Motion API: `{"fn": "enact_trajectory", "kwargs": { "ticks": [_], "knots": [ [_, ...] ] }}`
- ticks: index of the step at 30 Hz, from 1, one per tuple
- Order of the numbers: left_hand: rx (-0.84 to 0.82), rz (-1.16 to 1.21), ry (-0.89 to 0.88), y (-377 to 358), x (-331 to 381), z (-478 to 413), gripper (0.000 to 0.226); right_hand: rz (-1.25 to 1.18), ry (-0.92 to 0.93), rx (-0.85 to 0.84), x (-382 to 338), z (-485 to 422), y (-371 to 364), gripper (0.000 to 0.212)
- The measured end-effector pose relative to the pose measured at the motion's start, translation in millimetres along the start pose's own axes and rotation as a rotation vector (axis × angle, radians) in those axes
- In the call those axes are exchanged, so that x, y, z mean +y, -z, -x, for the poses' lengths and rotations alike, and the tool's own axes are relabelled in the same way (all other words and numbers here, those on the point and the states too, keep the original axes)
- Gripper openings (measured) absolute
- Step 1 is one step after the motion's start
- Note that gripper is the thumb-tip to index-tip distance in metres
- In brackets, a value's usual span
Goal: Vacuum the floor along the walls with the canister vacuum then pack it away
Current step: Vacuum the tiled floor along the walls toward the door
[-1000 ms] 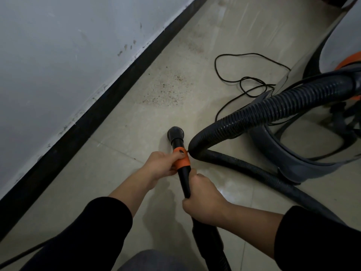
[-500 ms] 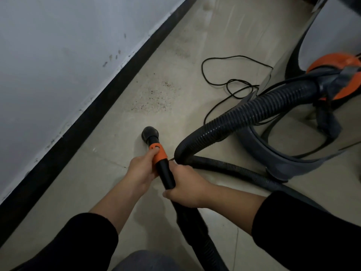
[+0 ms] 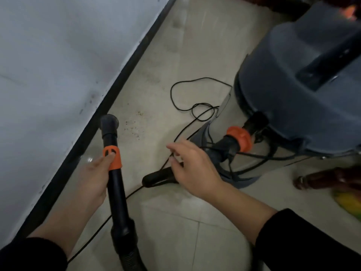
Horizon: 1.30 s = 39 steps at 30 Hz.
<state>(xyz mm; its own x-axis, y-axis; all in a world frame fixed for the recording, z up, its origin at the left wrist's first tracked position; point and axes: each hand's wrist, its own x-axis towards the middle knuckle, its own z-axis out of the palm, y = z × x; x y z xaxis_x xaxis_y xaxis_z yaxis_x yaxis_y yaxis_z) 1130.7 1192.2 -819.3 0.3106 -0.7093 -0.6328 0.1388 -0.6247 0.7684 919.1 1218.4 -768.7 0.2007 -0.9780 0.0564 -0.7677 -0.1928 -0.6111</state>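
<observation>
Left-hand fingers (image 3: 91, 169) are wrapped round the black vacuum wand (image 3: 115, 190), thumb pressed on its orange collar (image 3: 113, 157). That's a firm grip from the left hand (image 3: 93, 178), low and left of centre. The wand's round open end (image 3: 109, 122) points up the frame, just beside the dark baseboard (image 3: 117, 94).

Over to the right hand (image 3: 195, 169), mid-frame: fingers (image 3: 175, 148) loosely spread, holding nothing, above a black hose end (image 3: 158, 178) lying on the floor (image 3: 195, 222). Whether the fingertips touch the thin black cord (image 3: 195, 106) there, I cannot tell.

Further out, the grey canister vacuum (image 3: 293, 85) fills the upper right, with an orange coupling (image 3: 239, 138) at its inlet. The cord loops between it and the wall (image 3: 48, 65), and brown crumbs (image 3: 134, 126) speckle the tile near the wand's end.
</observation>
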Motion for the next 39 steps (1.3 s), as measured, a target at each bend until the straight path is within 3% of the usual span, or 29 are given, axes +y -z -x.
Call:
{"fn": "enact_trajectory", "kwargs": {
  "ticks": [5,10,13,17,21,25,31,35,39],
  "knots": [
    [-0.028,-0.059,0.008,-25,55,45,0.020,0.223,-0.017,0.303,7,-17,116,0.035],
    [-0.048,-0.111,0.009,-45,94,80,0.018,0.448,-0.098,0.400,20,-21,221,0.052],
    [-0.051,-0.141,0.005,-53,116,91,0.015,0.591,-0.263,0.151,19,-32,266,0.060],
    [-0.083,-0.162,-0.001,-48,134,96,0.015,0.526,-0.192,-0.292,7,-66,303,0.052],
    [-0.051,-0.178,0.021,-41,153,89,0.016,1.012,-0.213,-0.657,16,-69,330,0.047],
    [-0.030,-0.100,0.043,-37,173,87,0.019,1.180,-0.151,-0.600,23,-71,307,0.038],
    [-0.017,-0.050,0.025,-28,216,72,0.016,1.313,-0.213,-0.680,3,-70,295,0.035],
    [-0.001,-0.045,0.028,-35,237,70,0.023,1.226,-0.341,-0.697,-17,-65,283,0.030],
    [-0.007,-0.071,0.027,-39,251,72,0.026,1.075,-0.582,-0.680,-39,-52,269,0.034]
  ]
}}
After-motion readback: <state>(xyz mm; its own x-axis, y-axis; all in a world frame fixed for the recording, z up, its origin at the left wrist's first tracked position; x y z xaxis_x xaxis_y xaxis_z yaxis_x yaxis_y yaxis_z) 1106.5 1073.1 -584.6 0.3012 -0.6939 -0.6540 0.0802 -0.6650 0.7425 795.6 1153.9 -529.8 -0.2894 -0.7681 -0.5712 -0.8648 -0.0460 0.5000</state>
